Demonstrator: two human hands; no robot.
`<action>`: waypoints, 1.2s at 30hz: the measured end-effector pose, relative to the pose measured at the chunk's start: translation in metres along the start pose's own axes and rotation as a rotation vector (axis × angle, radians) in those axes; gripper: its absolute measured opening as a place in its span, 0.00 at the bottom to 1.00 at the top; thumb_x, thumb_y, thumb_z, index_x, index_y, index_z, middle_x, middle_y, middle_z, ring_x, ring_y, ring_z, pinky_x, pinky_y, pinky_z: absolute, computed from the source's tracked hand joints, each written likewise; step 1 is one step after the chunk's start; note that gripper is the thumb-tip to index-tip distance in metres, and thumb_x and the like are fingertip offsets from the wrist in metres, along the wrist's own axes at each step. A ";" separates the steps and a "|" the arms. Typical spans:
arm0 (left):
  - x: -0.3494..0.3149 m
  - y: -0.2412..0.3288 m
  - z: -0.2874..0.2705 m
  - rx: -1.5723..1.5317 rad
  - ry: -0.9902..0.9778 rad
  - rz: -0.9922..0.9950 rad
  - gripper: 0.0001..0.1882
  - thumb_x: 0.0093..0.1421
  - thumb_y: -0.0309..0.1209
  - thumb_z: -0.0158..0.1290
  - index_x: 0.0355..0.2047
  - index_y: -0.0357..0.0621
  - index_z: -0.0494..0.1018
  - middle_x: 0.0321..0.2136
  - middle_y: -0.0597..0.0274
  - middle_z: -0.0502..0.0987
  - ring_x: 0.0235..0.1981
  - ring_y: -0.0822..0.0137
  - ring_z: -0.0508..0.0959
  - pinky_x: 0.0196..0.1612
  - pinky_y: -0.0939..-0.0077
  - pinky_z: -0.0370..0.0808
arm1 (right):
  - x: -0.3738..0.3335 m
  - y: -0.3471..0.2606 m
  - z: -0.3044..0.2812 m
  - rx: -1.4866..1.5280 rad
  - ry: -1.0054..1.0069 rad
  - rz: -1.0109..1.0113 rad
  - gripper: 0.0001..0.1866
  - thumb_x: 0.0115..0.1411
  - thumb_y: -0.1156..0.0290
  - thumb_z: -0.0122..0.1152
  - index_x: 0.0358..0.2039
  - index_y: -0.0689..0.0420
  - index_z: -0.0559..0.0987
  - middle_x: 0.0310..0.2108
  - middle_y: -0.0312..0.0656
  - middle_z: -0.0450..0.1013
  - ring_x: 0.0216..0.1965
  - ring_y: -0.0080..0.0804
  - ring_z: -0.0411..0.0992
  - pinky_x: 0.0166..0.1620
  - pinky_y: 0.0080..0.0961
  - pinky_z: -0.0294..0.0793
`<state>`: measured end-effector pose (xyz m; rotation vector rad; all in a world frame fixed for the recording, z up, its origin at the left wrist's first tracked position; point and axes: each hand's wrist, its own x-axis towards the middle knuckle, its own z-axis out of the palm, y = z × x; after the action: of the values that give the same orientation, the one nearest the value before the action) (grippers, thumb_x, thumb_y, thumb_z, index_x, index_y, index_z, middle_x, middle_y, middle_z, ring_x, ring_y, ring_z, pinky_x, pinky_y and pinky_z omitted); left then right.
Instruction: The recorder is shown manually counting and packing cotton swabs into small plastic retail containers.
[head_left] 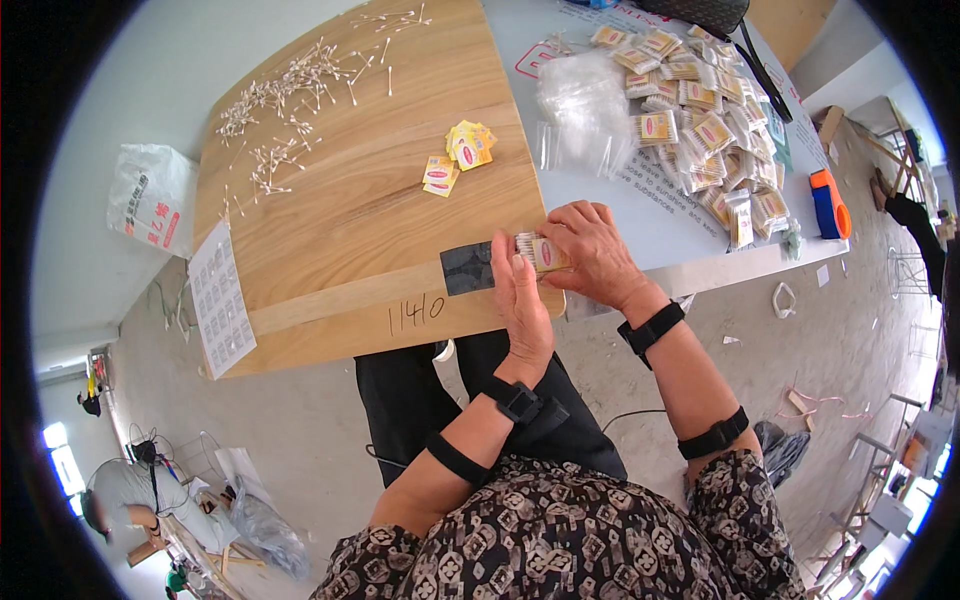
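1. Fingers: the right hand (pixel 592 252) curls its fingers (pixel 566 222) over a small clear packet of cotton swabs (pixel 538 252) and closes on it from above. The left hand (pixel 520 300) stands edge-on against the packet's near side, fingers straight and together, so the packet is pinched between both hands. This grip appears to keep the swab ends even inside the bag.
2. Location of the packet: it sits at the near edge of the wooden table (pixel 350 200), just beside a dark patch (pixel 467 268) on the board and directly in front of the person, where both hands reach it without stretching.
3. Near supplies: a small heap of yellow label cards (pixel 458 152) lies further in on the wood, within reach of either hand.
4. Raw stock: loose cotton swabs (pixel 285 100) are scattered across the far left of the wooden table, well apart from the hands.
5. Right-hand side: a stack of empty clear bags (pixel 580 110) rests on the adjoining white table (pixel 660 225), and beyond it lies a large pile of filled packets (pixel 705 125). Finished items are thus kept apart from loose stock.
6. Periphery: an orange and blue tool (pixel 829 203) lies at the white table's right edge.
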<state>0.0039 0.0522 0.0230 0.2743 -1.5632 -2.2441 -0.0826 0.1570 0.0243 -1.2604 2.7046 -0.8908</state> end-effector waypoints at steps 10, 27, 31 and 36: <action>0.014 -0.012 -0.013 -0.339 0.247 -0.249 0.24 0.69 0.42 0.43 0.57 0.36 0.60 0.53 0.54 0.66 0.57 0.64 0.66 0.62 0.67 0.60 | 0.011 0.007 0.004 0.057 -0.043 -0.098 0.27 0.35 0.68 0.73 0.40 0.56 0.77 0.41 0.37 0.70 0.48 0.38 0.66 0.53 0.34 0.63; 0.035 0.020 -0.055 -0.085 -0.025 -0.671 0.35 0.68 0.54 0.39 0.60 0.33 0.56 0.44 0.44 0.75 0.46 0.58 0.77 0.46 0.66 0.74 | 0.005 0.008 0.003 0.027 -0.026 -0.065 0.30 0.33 0.69 0.74 0.42 0.53 0.78 0.43 0.35 0.71 0.51 0.36 0.65 0.54 0.34 0.62; 0.042 0.028 -0.055 0.127 -0.172 -0.715 0.34 0.68 0.54 0.38 0.60 0.36 0.57 0.38 0.49 0.79 0.40 0.61 0.80 0.36 0.72 0.76 | 0.006 0.007 0.004 0.029 -0.023 -0.082 0.32 0.33 0.68 0.75 0.44 0.52 0.78 0.44 0.35 0.71 0.51 0.36 0.65 0.54 0.36 0.60; 0.036 0.012 -0.049 -0.085 -0.072 -0.670 0.26 0.69 0.48 0.41 0.56 0.39 0.61 0.41 0.45 0.78 0.39 0.60 0.79 0.35 0.71 0.76 | 0.006 0.009 0.006 0.037 -0.046 -0.050 0.33 0.32 0.66 0.76 0.45 0.52 0.78 0.46 0.35 0.71 0.51 0.36 0.65 0.55 0.37 0.58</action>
<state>-0.0079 -0.0090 0.0187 0.8005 -1.5638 -2.8298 -0.0911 0.1544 0.0160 -1.3291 2.6198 -0.9008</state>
